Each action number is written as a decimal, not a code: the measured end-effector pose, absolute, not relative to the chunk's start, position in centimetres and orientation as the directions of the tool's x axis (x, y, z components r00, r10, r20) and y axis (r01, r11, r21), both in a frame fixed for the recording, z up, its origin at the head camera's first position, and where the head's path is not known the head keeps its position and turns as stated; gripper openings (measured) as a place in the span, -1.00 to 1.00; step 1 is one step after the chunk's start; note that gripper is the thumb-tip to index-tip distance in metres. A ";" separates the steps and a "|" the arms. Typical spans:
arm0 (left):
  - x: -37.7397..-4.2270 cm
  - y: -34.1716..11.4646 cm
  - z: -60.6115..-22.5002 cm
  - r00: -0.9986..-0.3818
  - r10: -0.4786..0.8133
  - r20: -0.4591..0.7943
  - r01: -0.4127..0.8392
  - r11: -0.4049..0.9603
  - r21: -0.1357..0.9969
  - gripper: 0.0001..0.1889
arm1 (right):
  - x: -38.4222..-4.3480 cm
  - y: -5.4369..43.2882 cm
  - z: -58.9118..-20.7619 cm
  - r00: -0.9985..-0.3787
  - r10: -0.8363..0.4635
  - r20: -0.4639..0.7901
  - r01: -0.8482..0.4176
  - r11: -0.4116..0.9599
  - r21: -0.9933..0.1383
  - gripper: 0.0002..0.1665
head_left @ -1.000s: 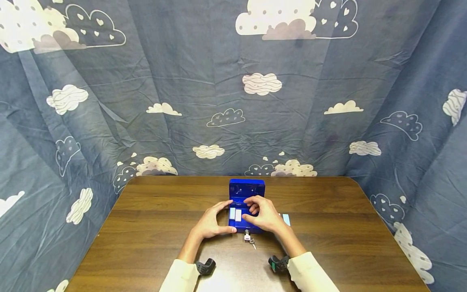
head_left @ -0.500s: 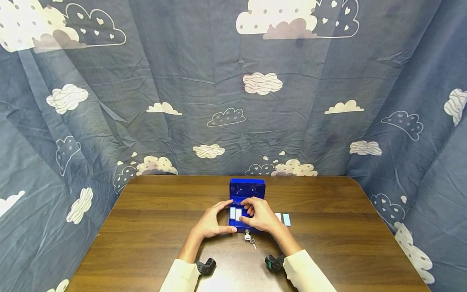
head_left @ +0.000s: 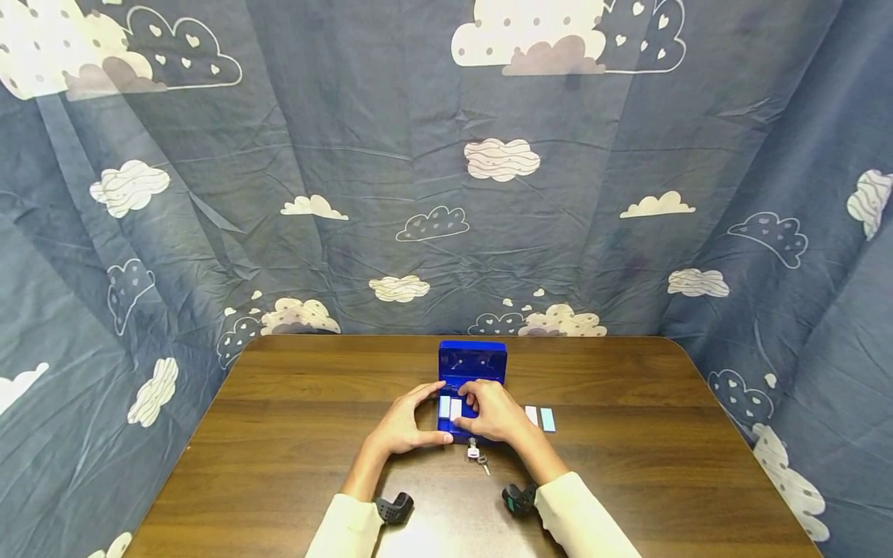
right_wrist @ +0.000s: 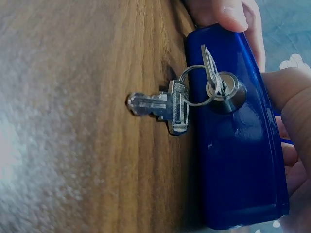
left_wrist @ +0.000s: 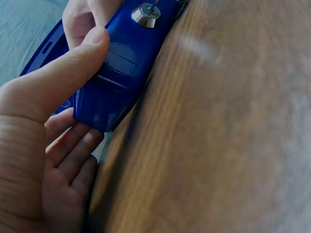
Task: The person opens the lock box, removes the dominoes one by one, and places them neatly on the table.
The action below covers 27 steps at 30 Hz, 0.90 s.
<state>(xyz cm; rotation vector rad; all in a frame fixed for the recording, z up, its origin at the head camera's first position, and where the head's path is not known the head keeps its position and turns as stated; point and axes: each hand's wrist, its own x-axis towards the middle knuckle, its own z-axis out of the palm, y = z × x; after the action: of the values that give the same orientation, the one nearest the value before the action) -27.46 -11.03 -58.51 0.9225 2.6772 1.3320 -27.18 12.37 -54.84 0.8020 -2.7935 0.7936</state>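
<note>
A blue cash box [head_left: 472, 363] stands on the table with its lid raised. My left hand [head_left: 399, 426] grips the box's left end, thumb on the front wall [left_wrist: 119, 73] and fingers round the side. Inside lie a light blue block [head_left: 444, 408] and a white block [head_left: 456, 410], side by side at the left. My right hand [head_left: 497, 412] reaches into the box, thumb at the white block's near end and forefinger beyond its far end; whether it pinches the block I cannot tell. A key is in the front lock [right_wrist: 227, 92], a second key [right_wrist: 177, 108] hanging from its ring.
Right of the box, a white block [head_left: 532, 415] and a light blue block [head_left: 547, 419] lie on the brown wooden table [head_left: 628, 449]. A grey-blue cloud-patterned curtain [head_left: 398, 178] surrounds the table's back and sides.
My right hand has shifted left inside the box, its thumb coming to the white block. This uncovers the two blocks on the table at right. My left hand and the box stay put.
</note>
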 end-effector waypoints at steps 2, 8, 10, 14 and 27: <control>-27.4 -11.0 -58.6 -0.825 0.510 0.244 0.504 0.467 0.727 0.02 | -27.2 12.2 -54.9 -0.851 -0.463 0.248 -0.525 0.730 -0.438 -0.47; -27.3 -11.1 -58.7 -0.820 0.512 0.256 0.515 0.466 0.719 0.02 | -27.3 11.9 -55.1 -0.861 -0.460 0.217 -0.508 0.756 -0.413 -0.47; -27.3 -11.0 -58.7 -0.824 0.509 0.250 0.506 0.462 0.728 0.02 | -27.2 11.8 -55.1 -0.866 -0.455 0.209 -0.500 0.764 -0.408 -0.48; -27.4 -11.0 -58.7 -0.827 0.507 0.244 0.498 0.456 0.737 0.02 | -27.2 11.7 -55.0 -0.869 -0.458 0.190 -0.494 0.771 -0.403 -0.54; -27.4 -10.9 -58.6 -0.824 0.501 0.265 0.505 0.439 0.743 0.02 | -27.0 11.9 -54.5 -0.876 -0.454 0.165 -0.477 0.764 -0.435 -0.53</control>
<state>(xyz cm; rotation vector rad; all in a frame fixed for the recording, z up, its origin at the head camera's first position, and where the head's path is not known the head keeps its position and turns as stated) -27.45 -10.93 -58.59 0.9331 2.6698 1.3808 -27.01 11.93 -54.54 0.7666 -2.9035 0.7363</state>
